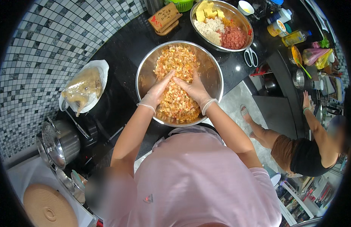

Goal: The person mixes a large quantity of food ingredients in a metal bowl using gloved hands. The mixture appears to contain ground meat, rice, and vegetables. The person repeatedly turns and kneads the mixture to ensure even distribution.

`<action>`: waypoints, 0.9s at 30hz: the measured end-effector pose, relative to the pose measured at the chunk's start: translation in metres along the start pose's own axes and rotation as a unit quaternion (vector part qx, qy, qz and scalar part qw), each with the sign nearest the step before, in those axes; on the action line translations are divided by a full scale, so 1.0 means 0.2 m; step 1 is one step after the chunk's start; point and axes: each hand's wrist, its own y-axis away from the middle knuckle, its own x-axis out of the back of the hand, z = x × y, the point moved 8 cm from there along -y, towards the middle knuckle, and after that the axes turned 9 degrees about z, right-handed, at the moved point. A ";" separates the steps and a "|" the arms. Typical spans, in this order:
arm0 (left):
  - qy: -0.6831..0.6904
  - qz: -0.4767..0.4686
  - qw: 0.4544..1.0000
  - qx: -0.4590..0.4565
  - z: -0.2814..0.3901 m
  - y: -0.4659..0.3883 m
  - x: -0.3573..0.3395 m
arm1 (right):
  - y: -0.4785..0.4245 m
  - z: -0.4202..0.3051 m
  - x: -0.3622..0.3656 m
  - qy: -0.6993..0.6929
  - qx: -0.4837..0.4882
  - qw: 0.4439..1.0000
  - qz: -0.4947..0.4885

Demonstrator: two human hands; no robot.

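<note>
A wide stainless steel bowl (213,76) stands before me on the black countertop, holding a chopped, orange-yellow mixture (179,99). Both hands wear clear plastic gloves. My left hand (159,89) reaches in from the left, its fingers against the mixture. From the right, my right hand (193,86) has its thumb side near the left fingertips, and its other fingers are partly sunk in the mixture. Behind, at the upper right, a second steel bowl (194,31) holds pink minced meat (233,37), pale crumbly pieces (209,27) and yellow chunks (206,10). Scissors (251,57) lie beside it.
Left on the counter, a plastic-wrapped plucked bird (86,85) rests on a white dish. Nearer stands a lidded steel pot (64,140). A wooden stand (165,20) bearing writing is at the back; a yellow bottle (296,38) lies right. Another person (306,154) stands at the right counter.
</note>
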 end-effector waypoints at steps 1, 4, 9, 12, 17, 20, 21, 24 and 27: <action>0.009 -0.008 1.000 -0.007 0.01 0.01 -0.02 | 0.01 -0.02 0.01 0.044 0.021 0.998 0.035; 0.030 0.037 0.997 -0.063 0.02 -0.01 0.01 | 0.04 -0.06 0.01 0.101 0.064 0.987 0.103; 0.063 0.090 0.978 -0.178 0.10 0.00 0.01 | 0.00 -0.07 0.02 0.113 0.103 0.978 0.140; -0.009 0.132 0.971 -0.198 0.12 0.01 0.04 | -0.04 -0.05 0.01 0.065 0.104 0.987 0.103; 0.033 0.088 0.968 -0.234 0.10 -0.05 0.06 | -0.09 0.01 0.01 0.114 0.117 0.983 0.087; 0.037 0.079 0.968 -0.233 0.11 -0.08 0.07 | -0.12 0.01 0.03 0.146 0.115 0.976 0.116; 0.040 0.075 0.966 -0.245 0.10 -0.10 0.09 | -0.11 -0.02 0.02 0.166 0.127 0.971 0.119; 0.017 0.097 0.962 -0.254 0.13 -0.05 0.08 | 0.00 -0.23 0.04 0.239 0.185 0.945 0.122; -0.012 0.129 0.965 -0.226 0.18 0.02 0.11 | 0.04 -0.28 0.06 0.309 0.175 0.925 0.135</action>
